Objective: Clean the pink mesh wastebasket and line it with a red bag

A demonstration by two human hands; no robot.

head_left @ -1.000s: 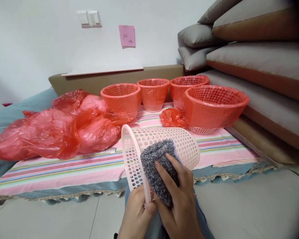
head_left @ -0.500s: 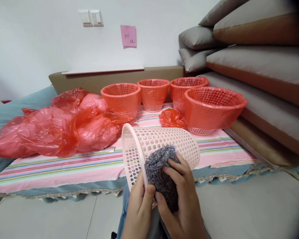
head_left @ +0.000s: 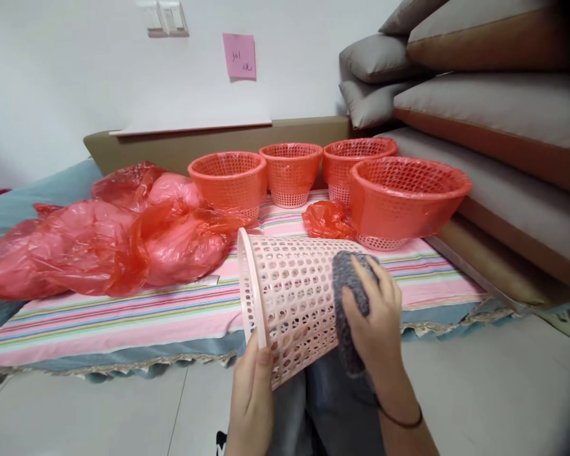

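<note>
A pale pink perforated plastic basket lies on its side above my lap, its open rim toward the left. My left hand grips the lower part of that rim, thumb on the outside. A dark grey fuzzy cloth is pressed against the basket's wall near its base end. Over the cloth is my right hand, fingers curled around it, with a dark band on the wrist. The far side of the basket and the fingertips of my left hand are hidden.
Behind stand several baskets lined with red plastic bags. Filled red bags lie at left, and a crumpled red bag in the middle. Grey-brown cushions are stacked at right. A striped cloth covers the seat.
My right hand has slid the cloth rightward along the basket, from near the rim to the base end. My left hand still holds the rim. The view has tipped slightly down.
</note>
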